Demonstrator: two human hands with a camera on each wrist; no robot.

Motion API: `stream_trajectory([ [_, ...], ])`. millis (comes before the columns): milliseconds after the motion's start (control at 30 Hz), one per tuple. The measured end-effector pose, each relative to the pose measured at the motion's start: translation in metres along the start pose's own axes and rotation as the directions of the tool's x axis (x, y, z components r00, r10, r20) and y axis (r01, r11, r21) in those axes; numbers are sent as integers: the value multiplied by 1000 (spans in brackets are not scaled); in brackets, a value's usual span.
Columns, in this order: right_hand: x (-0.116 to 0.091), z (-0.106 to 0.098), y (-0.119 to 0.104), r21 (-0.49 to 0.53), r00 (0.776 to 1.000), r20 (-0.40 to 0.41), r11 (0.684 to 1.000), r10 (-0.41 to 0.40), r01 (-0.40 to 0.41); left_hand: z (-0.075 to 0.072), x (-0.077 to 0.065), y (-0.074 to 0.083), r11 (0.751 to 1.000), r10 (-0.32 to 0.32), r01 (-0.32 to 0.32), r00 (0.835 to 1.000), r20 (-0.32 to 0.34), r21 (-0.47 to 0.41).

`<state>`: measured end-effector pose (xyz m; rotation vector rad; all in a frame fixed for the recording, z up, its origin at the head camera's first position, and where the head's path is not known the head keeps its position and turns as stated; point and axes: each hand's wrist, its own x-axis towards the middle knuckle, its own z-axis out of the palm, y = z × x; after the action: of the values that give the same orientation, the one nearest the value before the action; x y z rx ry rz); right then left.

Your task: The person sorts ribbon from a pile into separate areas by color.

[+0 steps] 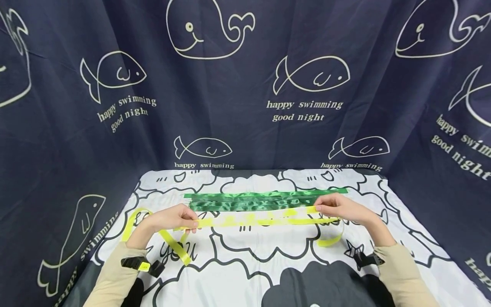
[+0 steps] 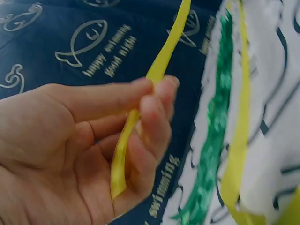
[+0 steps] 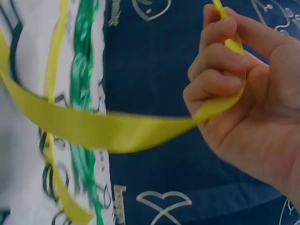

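A yellow satin ribbon (image 1: pixel 291 211) is stretched between both hands, slanting slightly up toward the right in the head view. My left hand (image 1: pixel 178 216) pinches it between thumb and fingers, and a short end (image 2: pixel 119 173) hangs down against the palm. At the other side, my right hand (image 1: pixel 339 207) pinches the ribbon too; its tail (image 3: pixel 117 133) passes under the curled fingers and droops away in a curve. Just below, another yellow strip (image 1: pixel 284 221) lies across the cloth. Several green satin ribbons (image 1: pixel 238 204) lie side by side beyond the hands.
A white cloth with black cloud drawings (image 1: pixel 249 243) covers the table. More yellow ribbon (image 1: pixel 175 247) trails near the left forearm, with a loop (image 1: pixel 128 224) farther left. Dark blue curtains (image 1: pixel 245 123) with fish prints stand behind and at both sides.
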<state>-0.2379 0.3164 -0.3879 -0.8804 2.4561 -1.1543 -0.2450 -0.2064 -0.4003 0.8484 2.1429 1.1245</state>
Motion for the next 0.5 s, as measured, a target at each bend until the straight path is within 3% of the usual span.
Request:
stream_trajectory([
  [267, -10, -1, 21, -18, 997, 45, 998, 64, -63, 10, -2, -18, 988, -130, 129, 991, -11, -89],
  [500, -13, 3, 30, -11, 989, 115, 996, 93, -92, 15, -2, -22, 986, -167, 167, 986, -10, -21],
])
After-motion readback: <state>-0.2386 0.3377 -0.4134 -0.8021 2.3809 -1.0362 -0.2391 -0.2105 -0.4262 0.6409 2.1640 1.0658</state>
